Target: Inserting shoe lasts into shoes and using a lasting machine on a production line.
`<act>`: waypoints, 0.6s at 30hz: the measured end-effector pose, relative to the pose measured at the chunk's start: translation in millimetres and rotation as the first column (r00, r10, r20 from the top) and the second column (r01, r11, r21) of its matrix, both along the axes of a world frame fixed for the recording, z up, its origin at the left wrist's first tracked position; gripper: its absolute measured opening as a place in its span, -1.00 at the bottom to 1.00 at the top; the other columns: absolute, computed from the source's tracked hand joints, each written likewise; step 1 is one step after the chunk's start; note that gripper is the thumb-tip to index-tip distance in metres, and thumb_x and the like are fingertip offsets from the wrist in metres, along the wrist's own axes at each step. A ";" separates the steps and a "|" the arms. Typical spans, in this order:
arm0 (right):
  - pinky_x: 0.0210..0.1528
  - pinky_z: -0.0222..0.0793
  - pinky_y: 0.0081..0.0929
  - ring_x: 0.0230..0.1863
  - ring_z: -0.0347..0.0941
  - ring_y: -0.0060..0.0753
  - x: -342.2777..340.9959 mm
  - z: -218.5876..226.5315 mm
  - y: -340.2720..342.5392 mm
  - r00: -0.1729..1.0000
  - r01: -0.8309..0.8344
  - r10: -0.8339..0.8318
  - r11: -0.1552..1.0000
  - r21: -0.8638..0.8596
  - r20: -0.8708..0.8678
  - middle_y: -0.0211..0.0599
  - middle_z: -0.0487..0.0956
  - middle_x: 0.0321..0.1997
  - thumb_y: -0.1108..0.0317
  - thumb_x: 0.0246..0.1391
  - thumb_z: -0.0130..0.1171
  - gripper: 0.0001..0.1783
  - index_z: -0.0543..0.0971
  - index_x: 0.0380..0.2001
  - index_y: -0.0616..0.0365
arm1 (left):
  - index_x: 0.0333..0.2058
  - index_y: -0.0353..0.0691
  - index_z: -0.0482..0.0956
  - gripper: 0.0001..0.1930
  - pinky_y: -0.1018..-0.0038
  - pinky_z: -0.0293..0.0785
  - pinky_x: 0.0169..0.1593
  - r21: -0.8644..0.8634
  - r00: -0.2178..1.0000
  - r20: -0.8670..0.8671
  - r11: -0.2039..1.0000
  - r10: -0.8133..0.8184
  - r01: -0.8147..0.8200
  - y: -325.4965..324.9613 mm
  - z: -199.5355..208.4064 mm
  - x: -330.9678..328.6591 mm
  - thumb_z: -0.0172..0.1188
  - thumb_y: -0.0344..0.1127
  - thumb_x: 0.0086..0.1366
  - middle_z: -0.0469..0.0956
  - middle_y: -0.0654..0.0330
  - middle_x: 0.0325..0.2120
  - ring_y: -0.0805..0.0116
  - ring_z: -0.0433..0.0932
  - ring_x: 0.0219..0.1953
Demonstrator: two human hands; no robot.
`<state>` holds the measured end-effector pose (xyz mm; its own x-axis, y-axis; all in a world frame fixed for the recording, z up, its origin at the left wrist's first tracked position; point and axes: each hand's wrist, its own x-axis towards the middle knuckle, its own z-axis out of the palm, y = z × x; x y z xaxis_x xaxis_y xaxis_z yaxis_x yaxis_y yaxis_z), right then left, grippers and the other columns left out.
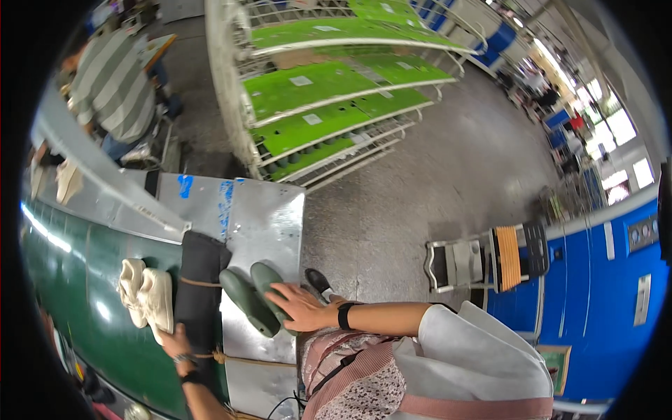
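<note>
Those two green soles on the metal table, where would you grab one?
Probably at the narrow middle of a green sole, pinching across its width from above. Both lie flat and side by side on the metal table, with the right hand already resting on their near ends.

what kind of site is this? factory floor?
Most likely a shoe factory line. A green conveyor belt carries pale shoes, the right hand rests on two dark green soles on a metal bench, and a wheeled rack holds green trays.
</note>
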<state>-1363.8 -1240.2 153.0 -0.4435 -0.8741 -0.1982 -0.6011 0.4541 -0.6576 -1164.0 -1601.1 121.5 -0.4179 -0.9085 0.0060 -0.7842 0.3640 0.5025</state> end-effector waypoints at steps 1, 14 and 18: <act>0.32 0.17 0.00 0.38 0.05 0.24 10.1 2.2 -5.2 0.978 0.114 -0.133 0.986 0.124 0.159 0.13 0.06 0.38 0.10 -0.10 0.29 0.02 0.04 0.39 0.14 | 0.21 -0.39 0.25 -0.30 0.20 0.43 0.06 0.138 0.997 0.046 0.988 0.068 -0.074 13.2 -33.3 17.7 0.35 -0.26 0.16 0.54 -0.14 -0.08 -0.03 0.54 -0.06; 0.30 0.17 -0.28 0.33 0.16 0.06 -29.6 -30.6 50.1 0.677 0.302 -0.211 0.953 -0.005 0.705 0.21 0.16 0.29 0.08 -0.03 0.28 0.07 -0.03 0.43 0.25 | 0.13 -0.26 0.34 -0.50 0.38 0.54 -0.12 0.846 0.668 -0.458 0.517 0.587 0.125 278.1 -25.4 -98.4 0.15 -0.04 0.38 0.51 0.07 -0.04 0.29 0.55 -0.07; 0.41 0.01 -0.29 0.41 0.07 -0.04 -101.5 -47.6 122.9 0.662 0.309 -0.068 0.932 -0.188 0.747 0.09 0.19 0.36 0.16 0.04 0.25 0.00 -0.01 0.44 0.23 | 0.24 -0.25 0.24 -0.40 0.38 0.49 0.02 0.839 0.592 -0.509 0.514 0.625 0.180 361.7 14.3 -178.4 0.25 -0.24 0.30 0.47 0.11 0.02 0.26 0.51 -0.02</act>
<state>-1465.4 -1117.2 105.4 -0.4279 -0.8549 -0.2932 0.1918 0.2311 -0.9538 -1342.4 -1239.4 135.9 -0.4058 -0.7313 -0.5482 -0.0035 -0.5986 0.8011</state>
